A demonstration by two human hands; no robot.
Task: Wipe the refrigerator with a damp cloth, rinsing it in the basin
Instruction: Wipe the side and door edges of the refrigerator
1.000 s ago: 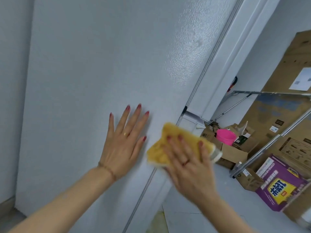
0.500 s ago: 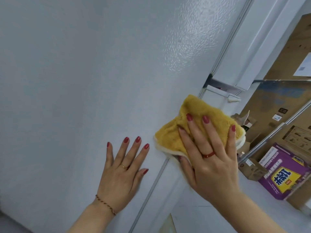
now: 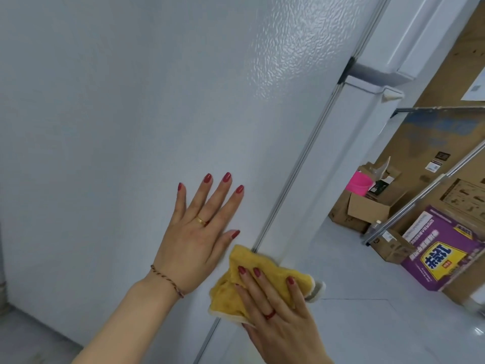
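Against the tall white refrigerator with its pebbled metal side panel [image 3: 157, 101], both hands are at work, and the big flat wall of that appliance fills most of what I can see from where I stand. Its surface looks pale and faintly dimpled, with a bright sheen high up near the grey door seam [image 3: 301, 164] that runs down the front corner. I can't make out any marks on it.

Down at that corner sits the folded mustard-yellow terry cloth with a cream underside [image 3: 262, 274], pressed over the seam and touching the panel. The right hand [image 3: 283, 319] lies flat on top of it, fingers spread and extended, pinning it by palm pressure and not by a closed fist. The left hand [image 3: 196, 237] rests open just beside it, palm on the panel, fingers splayed, holding nothing.

To do this stroke well, I'd say keep that palm weight even, run the cloth along the seam where grime tends to gather, and overlap each pass. A fresh fold would help once this face is soiled.

Well apart, a small bright pink plastic basin [image 3: 359, 183] sits among brown cardboard boxes [image 3: 367, 208] on the floor.
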